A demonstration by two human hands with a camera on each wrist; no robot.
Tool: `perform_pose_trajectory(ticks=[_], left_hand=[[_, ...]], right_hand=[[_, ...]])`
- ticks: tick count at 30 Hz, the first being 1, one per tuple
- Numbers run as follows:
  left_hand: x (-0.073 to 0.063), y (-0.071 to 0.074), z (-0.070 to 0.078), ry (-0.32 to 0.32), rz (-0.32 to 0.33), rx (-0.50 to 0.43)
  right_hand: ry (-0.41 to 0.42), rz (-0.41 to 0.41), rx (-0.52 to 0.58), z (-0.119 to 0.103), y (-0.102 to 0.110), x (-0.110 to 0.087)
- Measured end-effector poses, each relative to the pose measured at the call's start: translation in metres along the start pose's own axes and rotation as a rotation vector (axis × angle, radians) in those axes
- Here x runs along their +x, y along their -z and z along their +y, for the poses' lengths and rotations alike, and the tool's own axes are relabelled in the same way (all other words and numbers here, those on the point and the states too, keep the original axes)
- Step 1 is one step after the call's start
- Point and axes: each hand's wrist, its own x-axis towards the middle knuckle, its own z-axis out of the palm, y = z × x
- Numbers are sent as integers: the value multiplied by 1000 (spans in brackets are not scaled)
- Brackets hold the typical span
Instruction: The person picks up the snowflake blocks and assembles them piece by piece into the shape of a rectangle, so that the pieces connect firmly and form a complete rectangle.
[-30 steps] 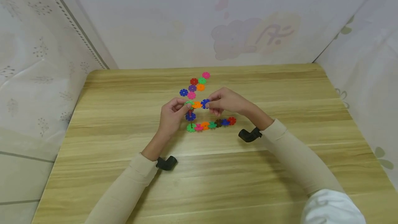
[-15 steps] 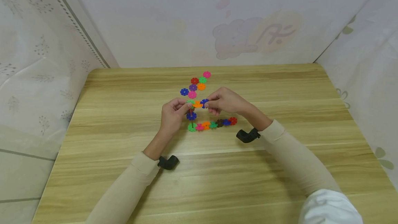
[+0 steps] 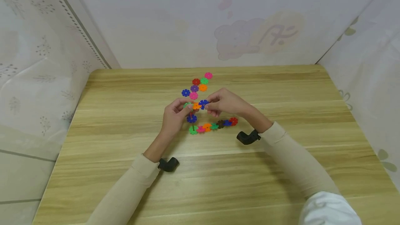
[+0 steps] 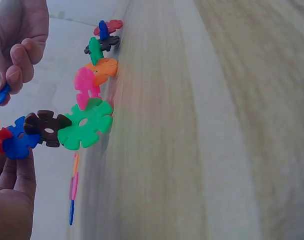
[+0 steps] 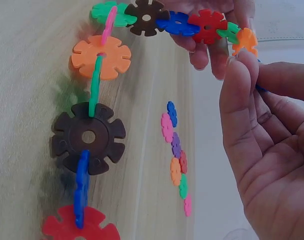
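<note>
Plastic snowflake discs with slotted edges are linked into a bent chain. One leg lies along the table, from a red disc (image 5: 81, 225) to a green corner disc (image 4: 85, 124); from there a brown disc (image 4: 47, 128), a blue disc (image 4: 21, 139) and others rise off the table. My left hand (image 3: 174, 116) pinches the green disc (image 3: 188, 106) near the raised end, its other fingers behind the chain. My right hand (image 3: 229, 104) pinches a blue disc (image 3: 203, 104) against the orange disc (image 3: 196, 106); my fingers hide most of it in the right wrist view.
Several loose discs lie flat beyond the hands, among them a blue disc (image 3: 185, 93), a purple disc (image 3: 194, 88) and a pink disc (image 3: 208, 75). The wooden table (image 3: 250, 183) meets a pale patterned backdrop (image 3: 156, 27) at its far edge.
The blue disc and the raised end of the chain have shifted slightly left. Both hands keep their pinches, and the loose discs lie as before.
</note>
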Motion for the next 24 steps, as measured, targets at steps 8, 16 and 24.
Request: perform_pose_trajectory(ticks=[8, 16, 24], left_hand=[[2, 0, 0, 38, -65, 113], [3, 1, 1, 51, -26, 168], [1, 2, 0, 58, -44, 183]], right_hand=[[13, -27, -10, -1, -6, 3], [-36, -28, -3, 6, 12, 16], [-90, 87, 59, 19, 39, 37]])
